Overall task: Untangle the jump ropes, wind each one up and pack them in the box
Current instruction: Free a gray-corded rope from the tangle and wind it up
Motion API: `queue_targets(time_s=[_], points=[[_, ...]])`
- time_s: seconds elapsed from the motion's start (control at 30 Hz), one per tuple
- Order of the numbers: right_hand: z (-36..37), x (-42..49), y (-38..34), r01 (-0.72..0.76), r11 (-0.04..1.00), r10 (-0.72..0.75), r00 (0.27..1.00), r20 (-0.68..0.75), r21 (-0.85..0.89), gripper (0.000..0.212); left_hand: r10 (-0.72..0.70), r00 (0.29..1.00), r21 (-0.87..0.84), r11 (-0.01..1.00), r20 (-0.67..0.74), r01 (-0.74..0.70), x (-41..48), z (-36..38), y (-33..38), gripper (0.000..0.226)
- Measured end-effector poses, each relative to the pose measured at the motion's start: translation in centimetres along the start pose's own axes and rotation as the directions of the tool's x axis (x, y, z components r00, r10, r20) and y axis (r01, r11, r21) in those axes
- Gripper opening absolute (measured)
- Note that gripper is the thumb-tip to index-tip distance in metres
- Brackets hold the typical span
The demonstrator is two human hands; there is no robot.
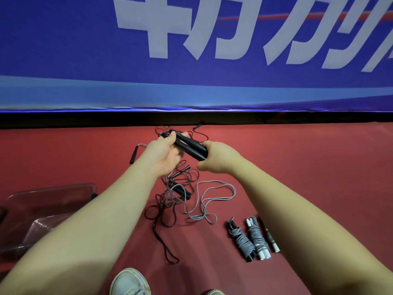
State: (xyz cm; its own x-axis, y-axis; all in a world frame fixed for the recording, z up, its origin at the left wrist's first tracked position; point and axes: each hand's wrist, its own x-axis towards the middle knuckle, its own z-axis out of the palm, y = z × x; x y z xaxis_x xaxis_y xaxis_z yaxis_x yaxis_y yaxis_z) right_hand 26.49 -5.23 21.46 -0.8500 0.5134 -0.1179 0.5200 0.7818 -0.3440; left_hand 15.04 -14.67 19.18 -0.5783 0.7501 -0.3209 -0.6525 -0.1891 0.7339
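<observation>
Two black handles (188, 146) (paired) slant far-left to near-right.

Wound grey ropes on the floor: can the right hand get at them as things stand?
Probably not yet: the right hand grips the black handles along with the left hand. Nothing lies over the wound grey ropes, though, so once freed it likely could.

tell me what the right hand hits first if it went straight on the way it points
Probably the left hand, which grips the far end of the black handles that the right hand holds; it points along them, though depth is unclear.
</observation>
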Motion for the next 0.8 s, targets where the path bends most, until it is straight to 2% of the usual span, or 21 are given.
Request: queue_targets(time_s=[0.03,0.07,0.1,0.13,0.17,0.2,0.23,0.3,0.37,0.43,0.47,0.53,0.57,0.63,0.7,0.8], points=[[-0.5,0.0,0.0,0.002,0.997,-0.003,1.000,-0.013,-0.071,0.024,-0.078,0.997,0.195,0.977,-0.020,0.080,-0.5,-0.3,0.4,0.022],[-1.0,0.0,0.0,0.015,0.991,-0.017,1.000,-0.016,-0.132,0.023,-0.130,0.990,0.470,0.872,-0.049,0.138,-1.2,-0.8,0.8,0.023],[-1.5,0.0,0.0,0.034,0.982,-0.036,0.999,-0.007,-0.184,0.022,-0.121,0.989,0.755,0.641,-0.080,0.139,-1.7,-1.3,1.3,0.024],[-2.1,0.0,-0.1,0.057,0.973,-0.057,0.998,0.007,-0.225,0.021,-0.029,0.996,0.943,0.320,-0.090,0.094,-2.1,-1.8,1.7,0.023],[-2.6,0.0,-0.2,0.082,0.962,-0.078,0.997,0.026,-0.259,0.021,0.107,0.993,0.999,-0.002,-0.047,0.047,-2.3,-2.2,2.0,0.025],[-3.1,0.0,-0.4,0.105,0.953,-0.096,0.994,0.044,-0.286,0.020,0.231,0.972,0.968,-0.249,0.033,0.026,-2.5,-2.4,2.2,0.035],[-3.6,0.0,-0.7,0.118,0.944,-0.106,0.993,0.056,-0.309,0.019,0.301,0.946,0.914,-0.406,0.118,0.015,-2.6,-2.5,2.1,0.051],[-4.6,-0.2,-1.2,0.131,0.923,-0.115,0.991,0.066,-0.362,0.018,0.400,0.878,0.817,-0.576,0.261,0.019,-3.0,-2.5,1.8,0.077],[-5.3,-0.4,-1.6,0.149,0.889,-0.121,0.988,0.092,-0.433,0.017,0.498,0.772,0.791,-0.611,0.395,-0.010,-3.2,-2.5,1.7,0.083],[-5.6,-0.6,-2.0,0.173,0.869,-0.131,0.984,0.122,-0.464,0.016,0.448,0.718,0.746,-0.649,0.532,-0.148,-3.1,-2.1,1.6,0.076],[-5.7,-0.8,-2.3,0.186,0.868,-0.139,0.981,0.133,-0.460,0.015,0.365,0.725,0.699,-0.680,0.584,-0.221,-3.1,-1.6,1.5,0.070],[-5.9,-1.0,-2.6,0.208,0.860,-0.153,0.976,0.153,-0.466,0.014,0.274,0.770,0.706,-0.641,0.577,-0.300,-3.6,-0.2,1.3,0.050],[-6.0,-1.2,-2.8,0.213,0.853,-0.156,0.975,0.158,-0.477,0.013,0.274,0.796,0.736,-0.613,0.540,-0.288,-3.8,0.4,1.5,0.039],[-6.1,-1.4,-2.8,0.206,0.848,-0.169,0.978,0.118,-0.489,0.014,0.276,0.823,0.740,-0.630,0.496,-0.236,-3.9,1.0,1.8,0.024],[-6.4,-1.5,-2.6,0.167,0.860,-0.198,0.980,-0.014,-0.482,0.017,0.276,0.842,0.751,-0.627,0.464,-0.207,-3.9,1.0,2.3,0.021],[-7.1,-1.8,-1.8,0.078,0.869,-0.216,0.948,-0.232,-0.489,0.021,0.296,0.861,0.819,-0.534,0.414,-0.210,-4.2,0.9,3.0,0.022]])
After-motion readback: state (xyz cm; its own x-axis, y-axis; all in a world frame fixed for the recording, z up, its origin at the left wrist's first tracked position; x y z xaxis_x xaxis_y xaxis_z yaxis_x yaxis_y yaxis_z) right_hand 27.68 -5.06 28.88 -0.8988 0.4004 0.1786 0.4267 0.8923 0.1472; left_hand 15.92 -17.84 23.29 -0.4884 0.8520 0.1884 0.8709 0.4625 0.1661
